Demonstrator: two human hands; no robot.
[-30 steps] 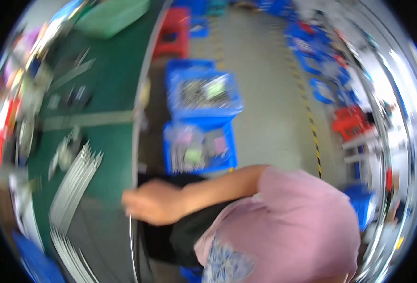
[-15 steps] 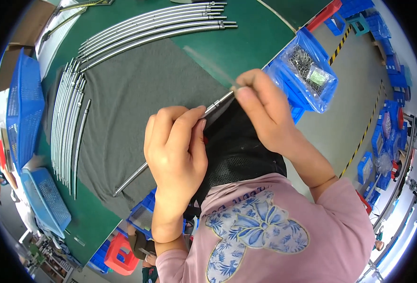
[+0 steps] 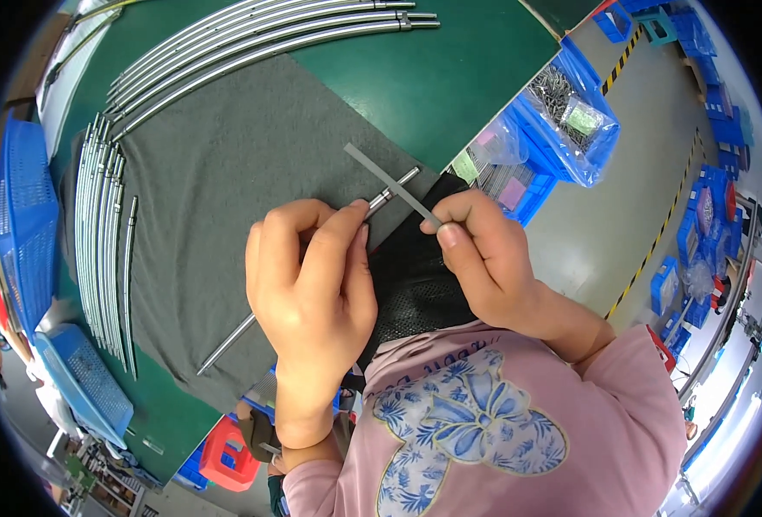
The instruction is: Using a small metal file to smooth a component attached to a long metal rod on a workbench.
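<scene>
A blue bin (image 3: 583, 129) lined with a clear bag is seen past the table's right edge, and small shiny metal bits with a green packet are piled inside it. A second blue box (image 3: 506, 185) sits just below it, and pink and green flat packets are held in it. More blue crates (image 3: 700, 233) are stacked along the floor at the far right, but what is in them is too small to be told. Two blue mesh baskets (image 3: 23, 215) are stood at the left edge, and their insides cannot be seen.

A thin metal rod (image 3: 234, 332) is gripped in the closed left hand (image 3: 312, 284). The rod lies slanted over the grey mat (image 3: 226, 172), and its middle is hidden under the fingers. A flat grey strip (image 3: 390, 183) is pinched between thumb and fingers of the right hand (image 3: 484, 258), and it crosses the rod's top end. Whether the two touch cannot be told.

Long bent metal rods (image 3: 101, 241) are laid in rows at the mat's left side and along the top of the green table (image 3: 450, 77).
</scene>
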